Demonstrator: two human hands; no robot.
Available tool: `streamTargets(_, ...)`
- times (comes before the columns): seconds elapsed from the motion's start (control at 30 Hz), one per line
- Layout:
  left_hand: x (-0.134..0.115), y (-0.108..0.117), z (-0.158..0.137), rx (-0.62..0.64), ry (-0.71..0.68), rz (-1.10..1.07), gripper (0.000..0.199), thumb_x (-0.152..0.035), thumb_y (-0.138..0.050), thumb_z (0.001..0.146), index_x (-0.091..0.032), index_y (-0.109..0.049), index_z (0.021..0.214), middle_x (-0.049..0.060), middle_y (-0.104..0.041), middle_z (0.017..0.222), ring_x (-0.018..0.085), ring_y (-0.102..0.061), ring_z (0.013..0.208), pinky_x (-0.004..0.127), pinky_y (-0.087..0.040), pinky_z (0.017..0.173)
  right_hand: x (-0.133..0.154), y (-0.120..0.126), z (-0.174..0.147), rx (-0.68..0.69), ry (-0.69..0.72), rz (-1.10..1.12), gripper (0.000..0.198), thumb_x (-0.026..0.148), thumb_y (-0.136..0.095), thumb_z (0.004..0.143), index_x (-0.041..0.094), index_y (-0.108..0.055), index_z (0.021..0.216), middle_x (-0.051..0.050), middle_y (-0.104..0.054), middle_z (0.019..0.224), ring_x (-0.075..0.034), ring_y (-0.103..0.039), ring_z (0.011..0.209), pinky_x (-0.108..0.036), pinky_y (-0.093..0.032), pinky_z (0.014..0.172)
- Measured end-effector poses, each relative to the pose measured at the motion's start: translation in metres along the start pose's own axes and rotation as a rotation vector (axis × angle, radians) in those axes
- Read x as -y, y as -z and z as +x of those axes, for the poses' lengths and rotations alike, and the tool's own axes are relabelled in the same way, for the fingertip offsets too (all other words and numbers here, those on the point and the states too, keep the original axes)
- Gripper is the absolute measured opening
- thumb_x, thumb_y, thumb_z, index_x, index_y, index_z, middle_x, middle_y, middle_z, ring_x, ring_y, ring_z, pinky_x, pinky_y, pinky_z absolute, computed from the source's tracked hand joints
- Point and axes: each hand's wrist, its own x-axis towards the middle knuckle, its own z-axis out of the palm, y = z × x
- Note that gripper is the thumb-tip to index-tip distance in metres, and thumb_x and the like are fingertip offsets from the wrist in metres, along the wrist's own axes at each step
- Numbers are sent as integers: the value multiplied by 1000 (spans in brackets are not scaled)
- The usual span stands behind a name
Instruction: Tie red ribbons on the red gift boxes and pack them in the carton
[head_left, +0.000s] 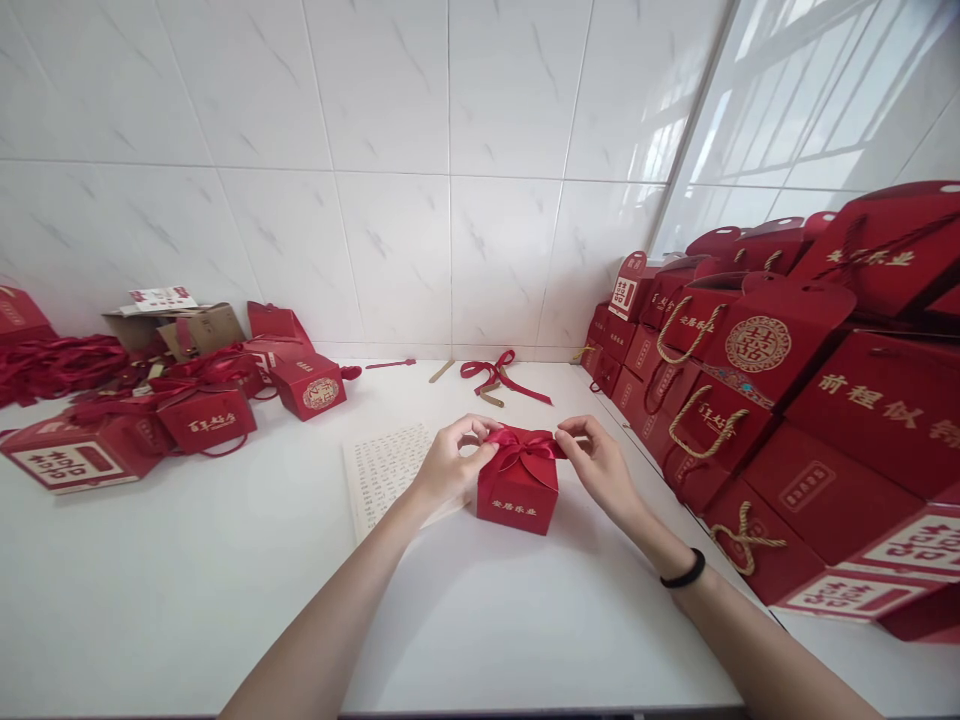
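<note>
A small red gift box (517, 505) with gold characters on its front stands upright on the white table before me. A red satin ribbon (523, 450) is tied in a bow on top of it. At the box's left, my left hand (459, 455) pinches one side of the bow between thumb and fingers. My right hand (596, 460), with a black band on its wrist, pinches the bow's other side at the right. Partly under my left forearm lies a sheet of handwritten paper (386, 475).
Red boxes (825, 420) with rope handles are stacked high along the right. More red boxes (307, 380) and heaped ribbons (67, 365) lie at the left, near an open cardboard box (199, 330). A loose ribbon (499, 375) rests by the tiled wall (397, 250).
</note>
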Motion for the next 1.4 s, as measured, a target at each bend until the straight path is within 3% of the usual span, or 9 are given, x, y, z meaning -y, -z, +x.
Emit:
streamTargets(0.1, -1, -1, -1, -13, -31, 19, 14, -25, -54, 76, -19, -46, 65, 1, -57, 76, 16, -52, 76, 29, -41, 76, 9, 2, -5, -46, 250, -161, 26, 46, -51, 88, 21, -56, 93, -8, -54, 96, -23, -54, 89, -40, -46, 79)
streamTargets(0.2, -3, -3, -3, -43, -73, 56, 12, -22, -53, 75, -20, -44, 66, -1, -52, 72, 14, -48, 72, 27, -40, 72, 25, -3, -15, 112, 520, -232, 20, 35, -51, 90, 21, -57, 103, -11, -53, 105, -26, -51, 101, -43, -45, 85)
streamTargets(0.33, -2, -6, -3, -94, -71, 32, 8, -19, -52, 73, -20, -45, 72, -2, -51, 75, 13, -49, 70, 25, -40, 67, 37, -20, -29, 297, 727, -357, 41, 26, -55, 86, 17, -45, 125, -14, -53, 114, -28, -49, 107, -51, -35, 95)
streamTargets(0.57, -2, -1, -3, -104, -161, 63, 13, -11, -39, 71, -20, -45, 63, -1, -43, 66, 13, -41, 61, 27, -33, 58, 34, -32, -36, 121, 856, -437, 19, 6, -47, 90, 19, -56, 100, -4, -56, 82, -17, -55, 78, -43, -41, 86)
streamTargets(0.7, -8, 0, -4, -103, -243, 92, 10, -12, -43, 70, -20, -50, 71, 4, -51, 88, 19, -50, 88, 30, -39, 79, 34, -34, -38, 97, 836, -410, 15, 8, -50, 88, 18, -56, 97, -5, -56, 82, -18, -54, 76, -37, -44, 73)
streamTargets(0.83, -7, -4, -4, 23, -55, 136, 21, -21, -46, 79, -23, -56, 98, 3, -56, 110, 21, -49, 108, 33, -37, 94, 36, -42, -40, 58, 717, -517, 22, 18, -53, 87, 13, -55, 108, -14, -55, 104, -26, -51, 91, -41, -43, 75)
streamTargets(1.0, -7, -4, -3, 49, -24, 297, 14, -16, -45, 78, -20, -59, 79, 2, -58, 96, 18, -53, 96, 32, -42, 86, 37, -44, -40, 83, 689, -502, 8, 17, -51, 89, 14, -58, 92, -8, -59, 90, -21, -50, 78, -38, -39, 72)
streamTargets(1.13, -16, -3, -4, 67, -86, 426, 13, -14, -46, 75, -20, -58, 79, 1, -59, 86, 19, -52, 93, 33, -43, 82, 37, -40, -42, 87, 780, -372, 9, 13, -50, 92, 15, -56, 85, -5, -59, 81, -17, -51, 73, -35, -36, 71)
streamTargets(1.4, -23, 1, -6, 235, -136, 501, 7, -23, -60, 72, -22, -60, 79, 1, -59, 107, 22, -47, 110, 40, -34, 100, 35, -40, -47, 43, 952, -393, 8, 10, -53, 91, 15, -60, 90, -3, -58, 75, -13, -50, 70, -36, -34, 76)
